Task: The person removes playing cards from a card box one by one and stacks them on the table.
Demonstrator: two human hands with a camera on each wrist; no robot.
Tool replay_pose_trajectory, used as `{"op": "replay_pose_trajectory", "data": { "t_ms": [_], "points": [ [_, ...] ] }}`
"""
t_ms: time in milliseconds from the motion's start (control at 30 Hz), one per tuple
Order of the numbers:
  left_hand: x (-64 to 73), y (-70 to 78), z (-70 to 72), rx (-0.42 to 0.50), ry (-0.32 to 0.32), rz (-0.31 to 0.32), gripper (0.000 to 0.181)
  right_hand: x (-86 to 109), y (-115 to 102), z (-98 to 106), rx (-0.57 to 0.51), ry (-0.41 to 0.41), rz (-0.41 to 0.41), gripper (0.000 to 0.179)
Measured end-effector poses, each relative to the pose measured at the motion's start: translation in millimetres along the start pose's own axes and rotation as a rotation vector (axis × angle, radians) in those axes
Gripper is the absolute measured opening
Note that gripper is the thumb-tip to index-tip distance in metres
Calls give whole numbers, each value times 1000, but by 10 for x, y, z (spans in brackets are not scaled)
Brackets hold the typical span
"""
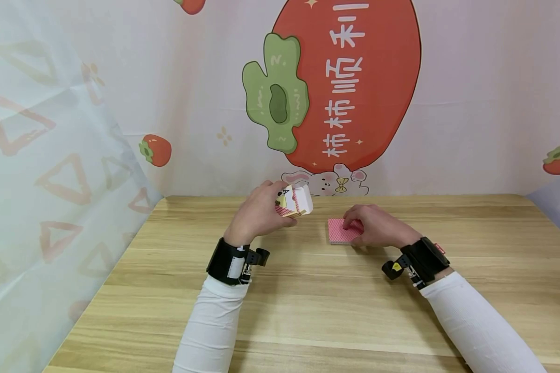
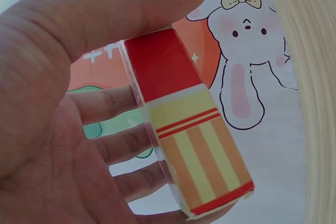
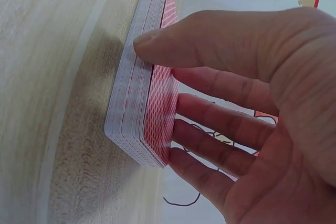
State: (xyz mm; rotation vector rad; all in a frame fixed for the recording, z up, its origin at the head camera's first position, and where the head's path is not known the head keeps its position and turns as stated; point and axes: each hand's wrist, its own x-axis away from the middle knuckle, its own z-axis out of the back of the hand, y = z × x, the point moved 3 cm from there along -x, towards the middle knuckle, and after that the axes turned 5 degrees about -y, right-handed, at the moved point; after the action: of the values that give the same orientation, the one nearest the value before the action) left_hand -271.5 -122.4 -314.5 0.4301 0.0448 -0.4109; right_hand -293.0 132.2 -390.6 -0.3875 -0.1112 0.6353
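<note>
In the head view my left hand [image 1: 260, 213] holds a playing card box [image 1: 289, 203] above the table, its white-lined open end turned right. The left wrist view shows the thumb along one edge of the card box [image 2: 191, 140] and the fingers behind it; a red panel and orange and yellow stripes face the camera. My right hand [image 1: 379, 227] is at a squared deck of playing cards [image 1: 337, 232] with red patterned backs, lying on the table. In the right wrist view the thumb presses the near side of the deck [image 3: 137, 87], and the fingers bend over toward its far side.
A light wood table [image 1: 308, 311] spans the front. Behind it hangs a pale cloth [image 1: 205, 77] printed with a large red persimmon and a rabbit. Another patterned cloth [image 1: 51, 181] hangs at the left edge. Both wrists carry black camera straps.
</note>
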Motion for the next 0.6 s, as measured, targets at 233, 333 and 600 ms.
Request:
{"op": "replay_pose_trajectory", "data": {
  "t_ms": [233,333,600],
  "points": [
    [6,6,1,7,-7,-4,76,-2,3,1,-5,-3,3,33],
    [5,6,-1,2,-9,-3,76,-2,-3,3,-9,-8,1,33],
    [6,10,1,-12,-8,-4,76,-8,0,1,-7,-21,0,32]
  ]
}}
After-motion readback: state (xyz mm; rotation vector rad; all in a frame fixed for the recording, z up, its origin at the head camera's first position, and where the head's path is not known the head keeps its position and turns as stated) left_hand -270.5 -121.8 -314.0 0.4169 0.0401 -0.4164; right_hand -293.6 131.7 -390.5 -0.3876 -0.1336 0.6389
